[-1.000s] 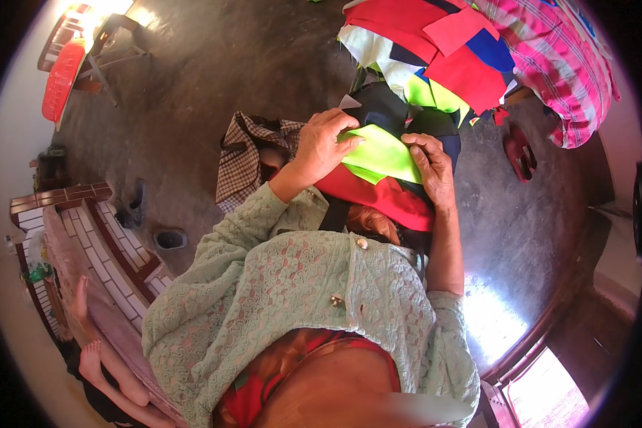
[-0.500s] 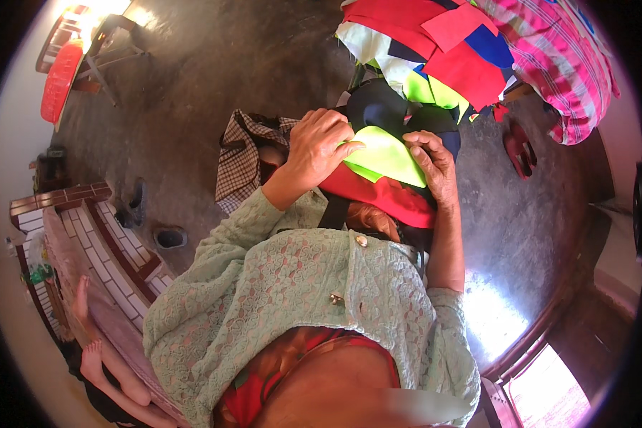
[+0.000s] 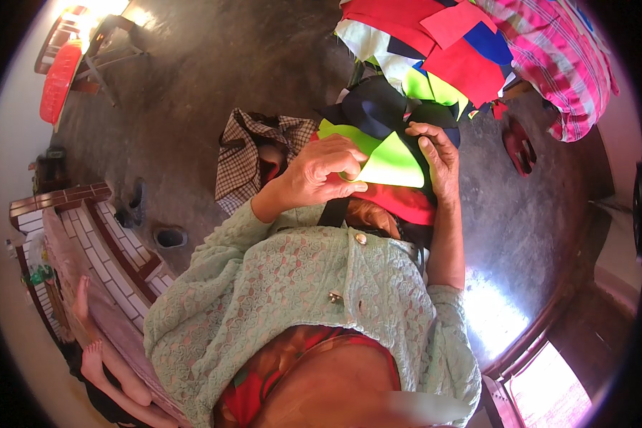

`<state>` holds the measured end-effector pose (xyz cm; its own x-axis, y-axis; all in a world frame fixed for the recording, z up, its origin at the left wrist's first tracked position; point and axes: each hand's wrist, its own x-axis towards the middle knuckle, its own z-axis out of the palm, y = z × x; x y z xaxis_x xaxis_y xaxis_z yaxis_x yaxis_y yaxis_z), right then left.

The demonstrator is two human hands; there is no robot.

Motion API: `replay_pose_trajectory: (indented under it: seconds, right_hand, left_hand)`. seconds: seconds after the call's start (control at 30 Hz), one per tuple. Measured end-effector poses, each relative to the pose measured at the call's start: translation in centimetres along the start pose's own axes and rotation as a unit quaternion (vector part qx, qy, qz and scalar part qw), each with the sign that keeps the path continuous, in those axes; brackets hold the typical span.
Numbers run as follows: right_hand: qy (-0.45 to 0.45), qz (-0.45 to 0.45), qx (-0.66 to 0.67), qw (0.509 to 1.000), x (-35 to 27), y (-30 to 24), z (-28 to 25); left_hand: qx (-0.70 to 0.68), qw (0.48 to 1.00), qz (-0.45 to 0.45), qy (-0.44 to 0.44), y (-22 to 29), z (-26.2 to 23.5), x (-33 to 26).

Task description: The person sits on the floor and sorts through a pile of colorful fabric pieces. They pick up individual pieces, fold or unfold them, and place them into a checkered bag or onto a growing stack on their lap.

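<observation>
My left hand (image 3: 326, 169) pinches a bright yellow-green fabric piece (image 3: 391, 165) by its left edge, thumb and fingers closed on it. The piece is folded, with a pointed corner up and another flap (image 3: 341, 133) behind my fingers. It lies over a red cloth (image 3: 399, 203) on my lap. My right hand (image 3: 439, 153) hovers by the right side of the piece, fingers loosely curved and thumb apart, next to dark fabric pieces (image 3: 371, 105). Whether its fingertips touch the dark fabric is hard to see.
Ahead to the right is a pile of red, blue, white and yellow-green fabric pieces (image 3: 464, 64), beside a pink plaid cloth (image 3: 549, 64). A checked cloth (image 3: 237, 153) hangs at my left. Dark red footwear (image 3: 519, 146) lies on the floor. Another person's bare legs (image 3: 114, 374) rest at far left.
My left hand has moved down and pulled the yellow-green piece's edge toward me, turning it into a folded triangle. My right hand has stayed almost in place, now apart from the piece's tip.
</observation>
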<state>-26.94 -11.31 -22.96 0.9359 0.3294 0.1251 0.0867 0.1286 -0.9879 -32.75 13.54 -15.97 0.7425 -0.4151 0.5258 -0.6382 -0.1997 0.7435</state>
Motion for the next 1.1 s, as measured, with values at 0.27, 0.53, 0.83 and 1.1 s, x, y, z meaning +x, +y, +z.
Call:
replay_pose_trajectory:
  seconds: [0.27,0.53,0.83,1.1]
  right_hand:
    - [0.03,-0.007,-0.011,0.999,0.2,0.2,-0.2]
    - [0.032,0.009,-0.035,0.999,0.0,-0.2,0.0]
    - [0.023,-0.052,-0.152,0.987,0.5,0.4,0.2]
    - [0.028,-0.087,-0.249,0.964,0.8,-0.5,1.0]
  left_hand:
    - [-0.29,0.929,-0.184,0.14,1.2,-3.1,-0.7]
    - [-0.372,0.86,-0.178,0.3,-0.3,-6.2,3.5]
    - [-0.334,0.833,-0.148,0.415,-8.0,-11.7,9.9]
    - [-0.048,0.903,-0.032,0.426,-12.6,-15.5,19.8]
